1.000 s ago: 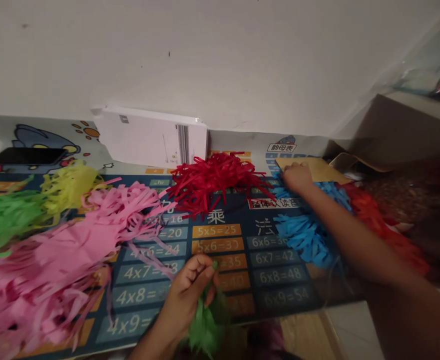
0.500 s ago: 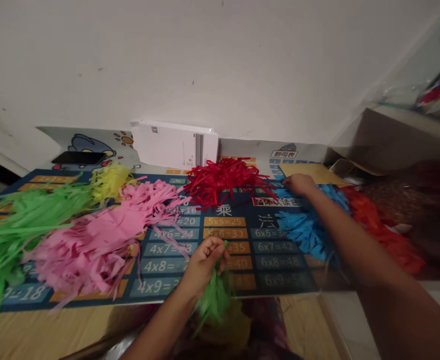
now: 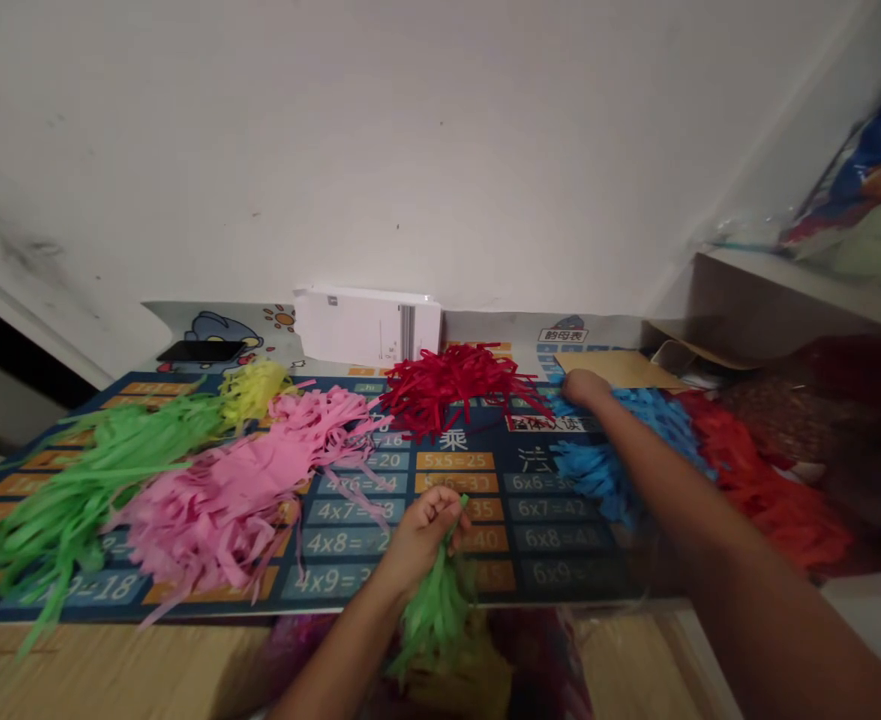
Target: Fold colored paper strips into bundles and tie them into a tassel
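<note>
While the left hand (image 3: 434, 526) is pinching a green tissue-paper tassel (image 3: 436, 610) at its narrow top, the right hand (image 3: 587, 388) is lying over the far end of the blue fringed paper (image 3: 654, 420). The tassel's tip is poking up past the thumb, and its loose strands are hanging down at the near edge of the table (image 3: 545, 545). The left fingers are closing snugly around it; the right fingers are looking curled, but blur is hiding their tips, so I cannot tell whether they are gripping a strip.

The step in hand is seeming to be one of picking at the blue paper with the right hand while the left is holding the green tassel gathered. The next move is probably calling for a firm hold on just a blue strip or bundle, without dragging along the orange-red fringed paper (image 3: 766, 490) lying beside it, and for a steady left pinch so the green strands are not slipping apart.

Farther left, the dark red shredded paper (image 3: 462, 385) and the pink fringed paper (image 3: 222, 500) are lying apart from both hands.
</note>
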Demonstrator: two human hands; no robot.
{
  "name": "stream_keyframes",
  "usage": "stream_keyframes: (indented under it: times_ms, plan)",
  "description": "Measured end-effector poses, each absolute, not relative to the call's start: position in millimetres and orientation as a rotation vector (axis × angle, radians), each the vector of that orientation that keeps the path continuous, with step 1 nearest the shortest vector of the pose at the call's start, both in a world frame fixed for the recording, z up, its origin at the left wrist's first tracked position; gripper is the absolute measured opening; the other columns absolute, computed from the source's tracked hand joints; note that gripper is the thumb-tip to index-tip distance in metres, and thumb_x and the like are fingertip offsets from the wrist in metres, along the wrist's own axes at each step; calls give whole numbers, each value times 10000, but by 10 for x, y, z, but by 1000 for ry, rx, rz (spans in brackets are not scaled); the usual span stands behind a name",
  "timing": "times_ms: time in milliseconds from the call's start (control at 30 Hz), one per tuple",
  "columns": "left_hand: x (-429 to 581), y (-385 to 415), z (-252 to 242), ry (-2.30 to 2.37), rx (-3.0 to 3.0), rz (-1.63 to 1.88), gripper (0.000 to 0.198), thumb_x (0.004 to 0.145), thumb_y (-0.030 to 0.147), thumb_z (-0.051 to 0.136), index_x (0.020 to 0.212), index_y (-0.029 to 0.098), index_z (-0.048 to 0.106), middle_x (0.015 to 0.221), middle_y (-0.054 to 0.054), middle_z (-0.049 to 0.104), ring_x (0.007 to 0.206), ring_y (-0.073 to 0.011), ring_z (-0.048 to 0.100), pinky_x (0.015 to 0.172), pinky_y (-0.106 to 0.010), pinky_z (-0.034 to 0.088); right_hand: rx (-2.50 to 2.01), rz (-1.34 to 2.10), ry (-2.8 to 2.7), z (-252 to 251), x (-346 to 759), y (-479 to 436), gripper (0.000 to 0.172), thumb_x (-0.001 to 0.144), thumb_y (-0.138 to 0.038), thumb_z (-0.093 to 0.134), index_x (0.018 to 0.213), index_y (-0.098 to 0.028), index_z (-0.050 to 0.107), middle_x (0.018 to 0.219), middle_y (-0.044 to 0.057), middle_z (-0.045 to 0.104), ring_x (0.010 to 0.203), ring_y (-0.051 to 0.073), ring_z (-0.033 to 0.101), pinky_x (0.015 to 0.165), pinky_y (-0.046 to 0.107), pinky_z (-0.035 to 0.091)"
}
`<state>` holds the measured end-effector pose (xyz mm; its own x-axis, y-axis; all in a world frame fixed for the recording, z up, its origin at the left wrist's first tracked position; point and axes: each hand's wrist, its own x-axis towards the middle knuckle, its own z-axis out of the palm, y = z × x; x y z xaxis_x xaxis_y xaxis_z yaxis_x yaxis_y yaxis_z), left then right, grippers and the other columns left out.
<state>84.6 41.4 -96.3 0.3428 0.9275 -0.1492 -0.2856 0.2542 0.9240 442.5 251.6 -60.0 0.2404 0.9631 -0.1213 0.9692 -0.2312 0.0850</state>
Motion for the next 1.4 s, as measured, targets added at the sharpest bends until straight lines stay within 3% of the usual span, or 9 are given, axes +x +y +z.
stream_keyframes:
  times_ms: [333, 800, 933, 1000, 1067, 1133, 1233, 1333, 1400]
  plan:
    - [841, 412, -972, 809, 976, 959, 511, 706, 607, 785, 816, 168, 549, 665, 9, 647, 485, -75, 493, 487, -211, 354, 2336, -245, 1912, -516, 4324, 2410, 280, 964, -385, 618, 1124, -160, 659, 1138, 77, 669, 996, 200, 656, 874, 394, 557]
    - [843, 405, -973, 804, 944, 934, 526, 685, 605, 804, 823, 164, 554, 667, 8, 646, 493, -79, 508, 487, -214, 371, 2340, -215, 1941, -575, 4183, 2378, 243, 957, -383, 627, 1031, -157, 674, 1071, 62, 688, 979, 190, 656, 903, 408, 535]
    - [845, 411, -991, 794, 957, 930, 509, 703, 597, 792, 818, 162, 553, 681, 3, 652, 499, -81, 520, 489, -213, 376, 2459, -138, 2019, -381, 4133, 2275, 146, 900, -257, 656, 972, -146, 717, 998, 99, 731, 962, 225, 676, 851, 347, 499]
    - [851, 409, -995, 801, 959, 942, 515, 696, 600, 793, 817, 160, 553, 682, 0, 654, 501, -82, 521, 490, -212, 382, 2545, -82, 2087, -225, 4071, 2124, 171, 888, -201, 608, 972, -133, 740, 1012, 141, 741, 981, 258, 679, 811, 327, 477]
    - [859, 385, -976, 819, 949, 973, 528, 682, 610, 796, 818, 162, 552, 682, -2, 657, 500, -85, 519, 491, -214, 389, 2583, -96, 2194, -111, 3941, 1834, 216, 907, -233, 569, 984, -154, 754, 1026, 121, 750, 959, 250, 684, 788, 313, 477]
    - [863, 325, -920, 834, 961, 998, 512, 701, 608, 780, 824, 164, 558, 672, 1, 652, 511, -93, 528, 504, -218, 398, 2545, -271, 2405, -94, 3720, 1394, 196, 894, -328, 617, 965, -222, 765, 994, 48, 761, 899, 211, 693, 778, 287, 495]
    - [857, 179, -774, 874, 1101, 1006, 388, 791, 519, 734, 842, 157, 604, 608, 29, 590, 525, -93, 509, 526, -212, 378, 2367, -1066, 2926, -261, 3269, 597, 173, 786, -412, 761, 823, -244, 766, 909, 32, 757, 861, 222, 692, 790, 315, 527]
    - [847, 33, -622, 955, 1321, 1013, 226, 848, 372, 689, 820, 150, 656, 607, 37, 550, 544, -83, 465, 535, -208, 343, 2460, -1913, 2776, -534, 2860, -40, 172, 758, -397, 799, 824, -246, 750, 832, 22, 748, 771, 196, 696, 713, 293, 552]
    - [850, -42, -559, 998, 1446, 1018, 167, 859, 306, 668, 796, 152, 675, 637, 25, 574, 572, -88, 475, 554, -212, 352, 2612, -2261, 2529, -687, 2695, -275, 173, 750, -373, 813, 842, -245, 741, 815, 16, 746, 743, 178, 695, 684, 272, 555]
